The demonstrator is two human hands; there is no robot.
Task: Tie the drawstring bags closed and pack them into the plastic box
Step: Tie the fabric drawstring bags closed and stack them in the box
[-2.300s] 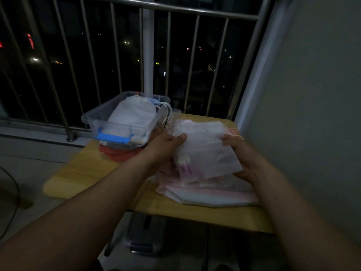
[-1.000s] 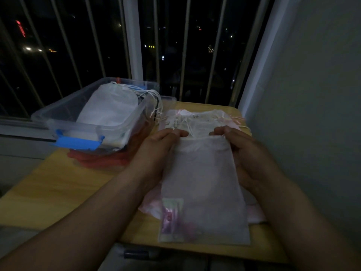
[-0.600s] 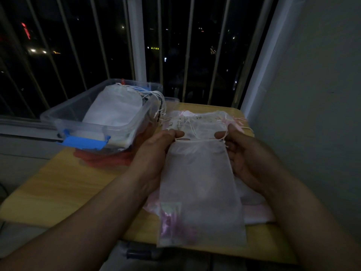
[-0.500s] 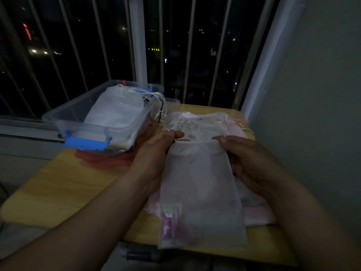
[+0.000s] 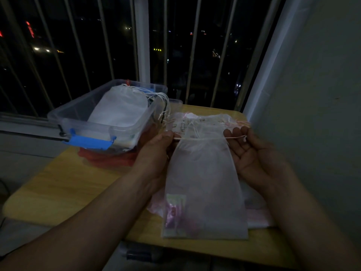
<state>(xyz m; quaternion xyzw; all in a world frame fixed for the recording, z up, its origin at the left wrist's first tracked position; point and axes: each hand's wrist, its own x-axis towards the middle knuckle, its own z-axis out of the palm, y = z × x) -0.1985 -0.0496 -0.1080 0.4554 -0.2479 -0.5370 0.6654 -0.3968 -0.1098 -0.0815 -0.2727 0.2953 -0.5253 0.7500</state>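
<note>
A white translucent drawstring bag (image 5: 203, 184) lies lengthwise on a pile of similar bags (image 5: 207, 122) on the yellow table. My left hand (image 5: 156, 151) pinches the left end of its drawstring (image 5: 201, 139) at the bag's mouth. My right hand (image 5: 252, 153) is palm up, its fingers holding the right end of the string, which runs taut across the gathered mouth. A clear plastic box (image 5: 82, 114) with a blue latch stands at the left, with tied white bags (image 5: 121, 112) inside.
The small yellow table (image 5: 58, 182) ends close in front of me. A red item (image 5: 109, 157) lies under the box. A metal railing (image 5: 142, 45) runs behind the table, and a wall (image 5: 316, 94) stands close on the right.
The bag went from held crumpled to lying flat. My hands shifted from its top corners to the string ends and pulled outward, so the mouth has gathered narrower.
</note>
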